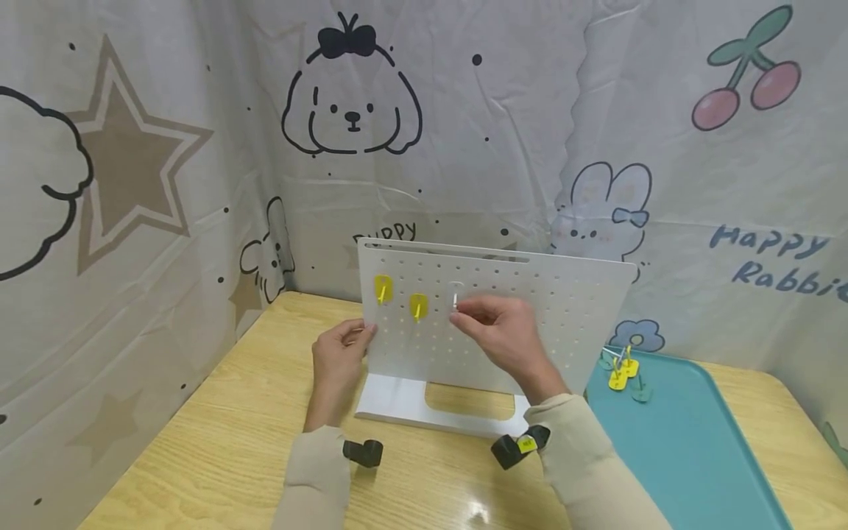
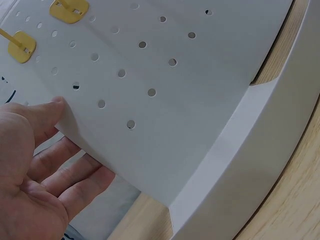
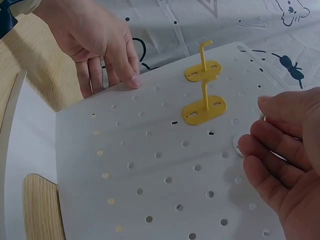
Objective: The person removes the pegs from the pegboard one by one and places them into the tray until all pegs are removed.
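Observation:
A white pegboard [image 1: 404, 353] stands upright on its white base [image 1: 394, 397]. My left hand [image 1: 338, 368] grips its left edge, thumb on the front face and fingers behind, as the left wrist view shows. With thumb and fingertips, my right hand [image 1: 506, 335] pinches a white hook [image 1: 455, 289] against the board's upper middle; in the right wrist view the fingers cover most of it. Two yellow hooks hang on the board to the left: one [image 1: 383, 288] near the upper left corner, another [image 1: 418, 306] slightly lower and closer to the white hook.
At the right on the wooden table [image 1: 218, 434] lies a teal tray [image 1: 676, 449]. Several hooks rest at its far left corner, among them a yellow hook [image 1: 617, 378] and a green hook [image 1: 641, 392]. A patterned curtain [image 1: 450, 132] hangs behind the table and along its left side.

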`<state>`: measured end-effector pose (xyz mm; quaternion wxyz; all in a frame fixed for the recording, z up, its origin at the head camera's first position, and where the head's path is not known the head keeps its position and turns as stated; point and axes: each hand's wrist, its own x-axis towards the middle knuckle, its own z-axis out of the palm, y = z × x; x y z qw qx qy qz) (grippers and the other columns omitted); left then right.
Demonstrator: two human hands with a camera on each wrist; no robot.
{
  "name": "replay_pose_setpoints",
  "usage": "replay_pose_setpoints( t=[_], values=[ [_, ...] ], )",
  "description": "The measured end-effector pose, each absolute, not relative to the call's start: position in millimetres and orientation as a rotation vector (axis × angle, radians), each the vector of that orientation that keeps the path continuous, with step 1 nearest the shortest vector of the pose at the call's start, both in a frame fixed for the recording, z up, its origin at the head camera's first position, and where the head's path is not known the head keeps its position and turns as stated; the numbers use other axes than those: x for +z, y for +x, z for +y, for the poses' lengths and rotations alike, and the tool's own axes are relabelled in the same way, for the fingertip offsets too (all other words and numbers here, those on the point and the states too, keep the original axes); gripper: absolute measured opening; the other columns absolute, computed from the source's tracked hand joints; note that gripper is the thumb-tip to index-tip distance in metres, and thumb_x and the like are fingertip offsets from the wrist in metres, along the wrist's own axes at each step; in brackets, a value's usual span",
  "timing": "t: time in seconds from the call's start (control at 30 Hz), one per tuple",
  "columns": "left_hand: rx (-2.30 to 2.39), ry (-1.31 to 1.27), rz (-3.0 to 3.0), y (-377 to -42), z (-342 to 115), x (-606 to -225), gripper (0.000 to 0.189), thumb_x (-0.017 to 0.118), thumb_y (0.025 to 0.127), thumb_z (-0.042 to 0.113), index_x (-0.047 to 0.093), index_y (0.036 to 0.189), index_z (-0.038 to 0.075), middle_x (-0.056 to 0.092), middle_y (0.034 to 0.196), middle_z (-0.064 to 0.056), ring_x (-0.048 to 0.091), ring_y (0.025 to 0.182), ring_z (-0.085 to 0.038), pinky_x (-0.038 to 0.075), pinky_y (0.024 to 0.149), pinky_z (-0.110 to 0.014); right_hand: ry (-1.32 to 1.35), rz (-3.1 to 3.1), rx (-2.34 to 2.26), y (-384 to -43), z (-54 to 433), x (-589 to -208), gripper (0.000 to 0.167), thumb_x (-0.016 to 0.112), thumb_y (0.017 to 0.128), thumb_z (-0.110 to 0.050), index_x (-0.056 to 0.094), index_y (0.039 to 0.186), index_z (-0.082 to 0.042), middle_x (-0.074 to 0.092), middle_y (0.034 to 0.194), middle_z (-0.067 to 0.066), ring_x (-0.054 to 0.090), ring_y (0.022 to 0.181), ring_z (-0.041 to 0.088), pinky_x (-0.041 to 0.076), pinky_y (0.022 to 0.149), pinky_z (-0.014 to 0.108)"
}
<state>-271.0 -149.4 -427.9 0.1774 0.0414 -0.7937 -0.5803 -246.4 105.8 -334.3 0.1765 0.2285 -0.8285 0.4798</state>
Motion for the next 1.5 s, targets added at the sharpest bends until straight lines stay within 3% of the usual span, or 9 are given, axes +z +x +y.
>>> replay_pose_setpoints(
  t=[0.67,1.3,1.5],
  values=[
    [-1.632,0.113,-2.248,-271,-148,-428,0.022,0.075,0.093,0.024,0.075,0.106,0.007,0.075,0.092,-0.008,0.072,0.081,-0.022,0.056,0.068,-0.028,0.628,-2.328,1.26,-242,107,-331,0.005,0.076,0.09,-0.009,0.078,0.094,-0.006,0.074,0.09,0.003,0.066,0.074,0.014,0.055,0.065,0.03],
    [-1.678,0.113,-2.248,-270,-149,-429,0.022,0.073,0.095,0.025,0.075,0.109,0.007,0.075,0.097,-0.009,0.072,0.086,-0.023,0.058,0.07,-0.029,0.515,-2.396,1.138,-207,172,-345,0.008,0.076,0.09,-0.009,0.077,0.097,-0.005,0.074,0.092,0.003,0.068,0.079,0.017,0.055,0.067,0.026],
    [-1.663,0.114,-2.239,-270,-148,-429,0.022,0.073,0.094,0.025,0.075,0.108,0.007,0.075,0.096,-0.009,0.072,0.084,-0.024,0.057,0.069,-0.029,0.459,-2.387,1.114,-195,195,-352,0.008,0.078,0.088,-0.01,0.078,0.095,-0.006,0.075,0.089,0.001,0.068,0.076,0.011,0.054,0.063,0.022]
  ],
)
